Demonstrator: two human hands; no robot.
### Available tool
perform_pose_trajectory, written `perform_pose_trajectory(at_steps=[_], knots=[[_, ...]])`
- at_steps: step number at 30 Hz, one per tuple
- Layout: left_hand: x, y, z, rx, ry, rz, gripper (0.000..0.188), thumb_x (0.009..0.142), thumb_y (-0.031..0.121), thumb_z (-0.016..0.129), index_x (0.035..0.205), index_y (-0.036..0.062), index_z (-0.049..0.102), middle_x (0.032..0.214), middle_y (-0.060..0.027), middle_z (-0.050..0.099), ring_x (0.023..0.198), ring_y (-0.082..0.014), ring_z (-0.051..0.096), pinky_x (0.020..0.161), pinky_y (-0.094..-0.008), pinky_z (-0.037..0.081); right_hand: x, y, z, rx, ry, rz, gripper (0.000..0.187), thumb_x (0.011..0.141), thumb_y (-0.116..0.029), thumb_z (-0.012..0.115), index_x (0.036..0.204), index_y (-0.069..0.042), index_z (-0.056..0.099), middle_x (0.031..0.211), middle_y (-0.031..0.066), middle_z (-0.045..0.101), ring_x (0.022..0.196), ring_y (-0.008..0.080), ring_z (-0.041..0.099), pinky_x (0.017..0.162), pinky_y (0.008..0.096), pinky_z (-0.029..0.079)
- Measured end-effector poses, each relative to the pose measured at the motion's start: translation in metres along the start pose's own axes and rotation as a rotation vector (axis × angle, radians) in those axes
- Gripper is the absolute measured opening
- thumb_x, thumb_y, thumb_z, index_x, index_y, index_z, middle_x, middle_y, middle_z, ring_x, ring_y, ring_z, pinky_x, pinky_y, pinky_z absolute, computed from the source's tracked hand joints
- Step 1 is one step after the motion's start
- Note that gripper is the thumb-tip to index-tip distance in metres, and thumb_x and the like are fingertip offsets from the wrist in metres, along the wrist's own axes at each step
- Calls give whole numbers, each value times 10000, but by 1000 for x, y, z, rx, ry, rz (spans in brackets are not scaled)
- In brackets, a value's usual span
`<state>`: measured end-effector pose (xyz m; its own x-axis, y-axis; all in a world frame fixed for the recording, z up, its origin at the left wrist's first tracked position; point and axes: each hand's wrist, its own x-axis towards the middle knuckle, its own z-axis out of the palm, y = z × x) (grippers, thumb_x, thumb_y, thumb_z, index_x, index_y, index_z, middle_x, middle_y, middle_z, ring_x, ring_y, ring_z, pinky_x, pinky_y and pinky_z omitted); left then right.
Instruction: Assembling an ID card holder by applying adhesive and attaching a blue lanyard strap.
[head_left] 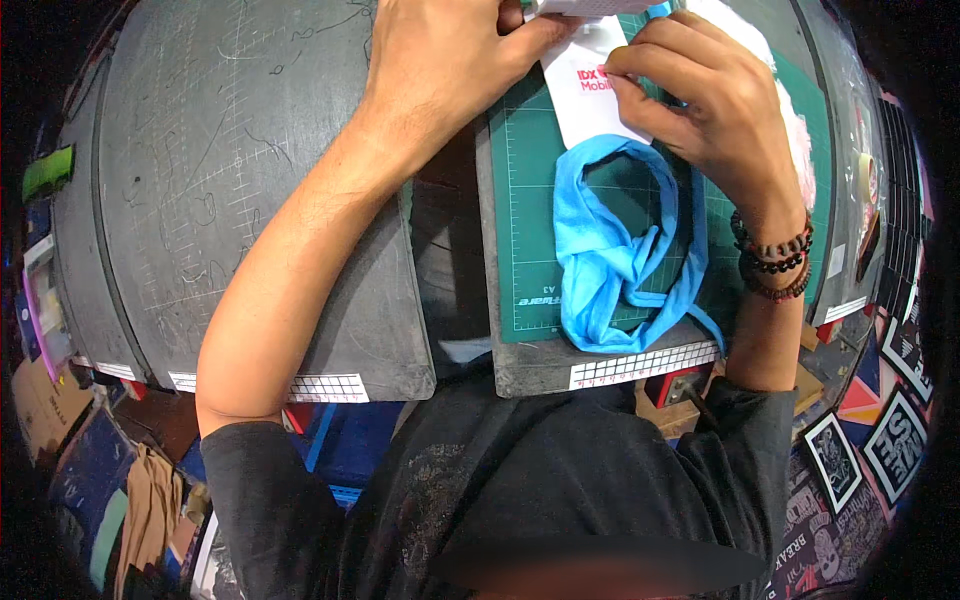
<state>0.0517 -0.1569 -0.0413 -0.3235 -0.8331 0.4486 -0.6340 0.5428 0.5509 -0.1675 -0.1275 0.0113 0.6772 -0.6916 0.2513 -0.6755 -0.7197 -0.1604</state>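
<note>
A white flat piece with red print (575, 105) lies at the top of the green cutting mat, and I cannot tell whether it is paper or fabric. The thumb of my left hand (465, 50) presses on its upper left edge; the other fingers curl at the picture's top and are partly cut off. With thumb and index finger together, my right hand (705, 95) pinches at the piece's right side. Below it, touching its lower end, is a looped, crumpled strip of light blue cloth (600, 290). A whitish block-like object (590, 6) shows above the piece, mostly out of frame.
The green mat (530, 230) rests on a dark right-hand board (520, 375). Another dark board (180, 200), scattered with loose threads, lies to the left across a gap. White fluffy material (735, 30) is beyond my right hand. A tape roll (866, 180) sits at far right.
</note>
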Motion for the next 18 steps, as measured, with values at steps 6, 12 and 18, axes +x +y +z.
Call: perform_pose_trajectory(at_steps=[6, 12, 18], knots=[[1, 0, 0, 11, -10, -6, 213, 777, 157, 832, 907, 16, 741, 738, -77, 657, 823, -256, 574, 762, -398, 474, -2, 11, 7, -23, 95, -129, 119, 790, -130, 810, 852, -41, 762, 775, 75, 691, 720, 230, 659, 656, 349, 523], [0, 2, -1, 12, -10, -3, 219, 777, 161, 833, 911, 14, 740, 735, -74, 656, 819, -256, 567, 757, -400, 472, -3, 12, 9, 49, 111, -154, 178, 768, -61, 827, 921, -7, 754, 889, 86, 701, 823, 254, 684, 713, 355, 554], [0, 0, 1, 0, -6, -6, 215, 783, 170, 831, 904, 16, 741, 731, -73, 657, 816, -256, 561, 750, -401, 465, -3, 9, 3, 46, 48, -123, 176, 778, -54, 815, 940, -16, 757, 883, 90, 701, 825, 252, 688, 712, 341, 545]])
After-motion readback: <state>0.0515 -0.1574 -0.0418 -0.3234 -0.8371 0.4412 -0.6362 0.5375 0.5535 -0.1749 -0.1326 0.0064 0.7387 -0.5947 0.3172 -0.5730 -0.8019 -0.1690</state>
